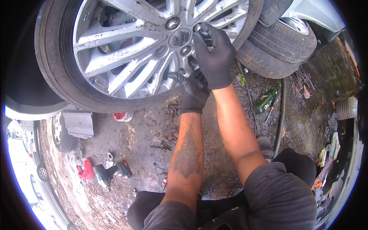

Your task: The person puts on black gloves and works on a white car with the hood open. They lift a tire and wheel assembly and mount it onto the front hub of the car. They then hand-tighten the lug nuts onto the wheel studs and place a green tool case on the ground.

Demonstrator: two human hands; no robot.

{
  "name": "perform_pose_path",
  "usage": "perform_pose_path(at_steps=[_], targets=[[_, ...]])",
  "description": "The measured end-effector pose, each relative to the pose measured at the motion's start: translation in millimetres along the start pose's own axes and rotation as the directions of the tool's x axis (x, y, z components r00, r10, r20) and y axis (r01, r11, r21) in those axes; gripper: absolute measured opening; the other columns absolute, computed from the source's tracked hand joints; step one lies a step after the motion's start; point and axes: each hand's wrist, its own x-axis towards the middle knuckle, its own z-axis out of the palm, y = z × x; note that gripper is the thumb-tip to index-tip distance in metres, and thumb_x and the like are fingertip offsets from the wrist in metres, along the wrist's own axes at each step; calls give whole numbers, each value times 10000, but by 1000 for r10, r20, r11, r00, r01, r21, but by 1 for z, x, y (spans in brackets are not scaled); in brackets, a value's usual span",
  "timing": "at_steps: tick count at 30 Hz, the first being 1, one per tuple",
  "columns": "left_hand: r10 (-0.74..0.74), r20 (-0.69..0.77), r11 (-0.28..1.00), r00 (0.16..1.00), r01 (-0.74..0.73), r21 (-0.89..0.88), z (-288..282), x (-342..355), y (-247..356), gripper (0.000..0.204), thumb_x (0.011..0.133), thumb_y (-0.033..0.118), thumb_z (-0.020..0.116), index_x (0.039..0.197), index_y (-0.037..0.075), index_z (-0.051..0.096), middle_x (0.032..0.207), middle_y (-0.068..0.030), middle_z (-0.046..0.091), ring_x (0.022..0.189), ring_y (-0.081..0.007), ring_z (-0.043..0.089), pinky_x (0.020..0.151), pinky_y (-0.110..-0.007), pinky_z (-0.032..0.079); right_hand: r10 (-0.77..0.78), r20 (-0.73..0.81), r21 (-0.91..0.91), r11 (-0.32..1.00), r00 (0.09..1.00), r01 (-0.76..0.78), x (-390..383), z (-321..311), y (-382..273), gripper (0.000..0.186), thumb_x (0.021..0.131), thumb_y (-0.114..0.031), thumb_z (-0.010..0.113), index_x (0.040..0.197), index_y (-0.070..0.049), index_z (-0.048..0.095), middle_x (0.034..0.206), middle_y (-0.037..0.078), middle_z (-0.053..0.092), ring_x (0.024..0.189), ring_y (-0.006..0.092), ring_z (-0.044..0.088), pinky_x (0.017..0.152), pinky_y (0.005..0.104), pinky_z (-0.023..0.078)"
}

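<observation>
A silver alloy wheel (115,66) with a black tyre (57,65) fills the upper part of the view. My right hand (216,55), in a black glove, pinches a lug nut (197,27) right of the centre cap (179,38). Another lug nut (172,24) sits in its recess at upper left of the cap. A bolt recess (186,50) below the cap shows metal inside; the recess (161,51) at lower left looks bare. My left hand (194,94), also gloved, is curled by the lower spokes; something small and greyish seems to lie in its fingers, partly hidden.
Two stacked tyres (278,48) stand right of the wheel. A green bottle (267,99) and a hose (281,115) lie on the wet ground. At lower left are a cordless impact wrench (105,176) and a red cloth (86,169). A red-and-white tub (122,116) stands below the tyre.
</observation>
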Motion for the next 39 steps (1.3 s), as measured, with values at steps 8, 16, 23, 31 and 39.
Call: perform_pose_path(at_steps=[8,16,23,31,39], targets=[[-45,-77,998,996,42,-45,3,2,-3,1420,573,1031,230,1551,14,69,1536,-246,268,1418,-381,286,1160,-509,243,225,14,-3,974,974,-225,8,-2,-1,336,842,-299,762,684,-32,635,564,112,593,489,309,577,491,374,442],[-89,-151,995,985,81,-58,-4,5,-2,1405,597,1023,220,1494,-59,212,1486,-241,337,1366,-374,370,1122,-484,297,814,-268,219,573,516,-790,-60,-64,124,419,934,-356,631,717,1,670,602,77,627,561,174,589,581,342,456],[-97,-137,995,986,98,-3,-3,7,-9,1229,710,938,306,1468,-28,269,1460,-226,377,1321,-369,435,1091,-507,358,716,-48,-739,444,697,-507,-147,-116,241,303,816,-340,625,978,-111,741,939,182,711,935,402,670,829,483,519],[-65,-141,998,988,66,7,0,2,-7,1470,531,1041,254,1487,-75,203,1471,-271,346,1342,-394,386,1109,-489,314,743,-53,-888,271,668,-371,-140,-139,272,265,827,-356,644,1019,-204,746,959,162,714,915,388,677,802,487,533],[-79,-146,997,986,74,-35,-7,6,-9,1322,621,1003,312,1475,-6,272,1456,-232,384,1347,-397,411,1107,-519,344,776,40,-949,227,629,-220,-127,-128,265,273,841,-428,672,958,-193,746,932,148,722,914,383,685,782,484,539]])
